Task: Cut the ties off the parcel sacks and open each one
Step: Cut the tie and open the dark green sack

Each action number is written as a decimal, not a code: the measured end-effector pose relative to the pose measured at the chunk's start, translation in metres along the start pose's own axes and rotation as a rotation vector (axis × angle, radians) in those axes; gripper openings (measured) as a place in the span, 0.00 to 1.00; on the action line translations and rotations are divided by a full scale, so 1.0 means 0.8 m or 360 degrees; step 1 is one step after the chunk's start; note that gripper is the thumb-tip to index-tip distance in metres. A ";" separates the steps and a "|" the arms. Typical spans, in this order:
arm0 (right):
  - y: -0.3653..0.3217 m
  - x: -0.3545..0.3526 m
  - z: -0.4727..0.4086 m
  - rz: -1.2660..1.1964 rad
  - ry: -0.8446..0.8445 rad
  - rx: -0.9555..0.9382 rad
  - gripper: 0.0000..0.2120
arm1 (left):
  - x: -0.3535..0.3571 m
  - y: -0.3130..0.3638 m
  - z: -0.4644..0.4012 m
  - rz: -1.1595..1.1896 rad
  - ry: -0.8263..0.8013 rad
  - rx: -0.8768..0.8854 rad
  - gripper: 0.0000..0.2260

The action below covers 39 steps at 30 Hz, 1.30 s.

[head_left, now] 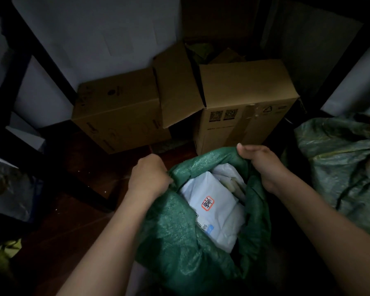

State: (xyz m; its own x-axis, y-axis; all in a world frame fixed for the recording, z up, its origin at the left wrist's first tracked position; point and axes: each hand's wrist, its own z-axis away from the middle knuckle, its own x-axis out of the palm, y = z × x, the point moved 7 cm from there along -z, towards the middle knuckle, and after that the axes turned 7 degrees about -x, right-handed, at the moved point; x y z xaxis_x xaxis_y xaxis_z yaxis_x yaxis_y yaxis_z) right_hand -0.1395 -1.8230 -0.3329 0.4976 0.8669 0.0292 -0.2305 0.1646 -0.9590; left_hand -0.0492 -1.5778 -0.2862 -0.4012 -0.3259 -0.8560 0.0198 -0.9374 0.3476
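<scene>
A dim parcel storeroom or courier sorting corner. Beyond the hands, brown cardboard boxes (239, 103) with printed shipping codes sit against a pale wall (98, 35). Between the hands an open green woven sack (179, 242) holds white mailer parcels (212, 210). Another green sack (340, 167) slumps to the right; dark metal shelving (30, 52) stands to the left.

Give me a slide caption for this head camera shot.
Both hands, left and right, hold open a green woven sack of white parcels.

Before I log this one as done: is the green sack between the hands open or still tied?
Open. Both hands, left hand and right hand, grip the green sack mouth's rim, and white parcels show inside.
</scene>
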 end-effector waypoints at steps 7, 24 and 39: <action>0.030 -0.009 0.006 0.0258 -0.0270 0.0423 0.08 | 0.003 -0.026 -0.013 0.1397 -0.0124 -0.0349 0.03; -0.012 0.035 0.020 0.0899 -0.0601 -0.0754 0.08 | 0.025 0.040 0.016 0.0982 -0.0079 0.0193 0.04; 0.011 0.023 0.006 0.0172 -0.0315 -0.0138 0.07 | 0.078 0.036 0.064 -0.0262 -0.0152 0.0077 0.09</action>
State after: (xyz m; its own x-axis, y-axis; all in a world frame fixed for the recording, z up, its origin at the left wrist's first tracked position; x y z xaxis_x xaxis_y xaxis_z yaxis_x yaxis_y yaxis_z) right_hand -0.1363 -1.8034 -0.3396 0.2981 0.9541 -0.0283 -0.1968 0.0325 -0.9799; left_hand -0.1206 -1.6185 -0.3098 -0.4807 -0.1533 -0.8634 -0.0965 -0.9694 0.2259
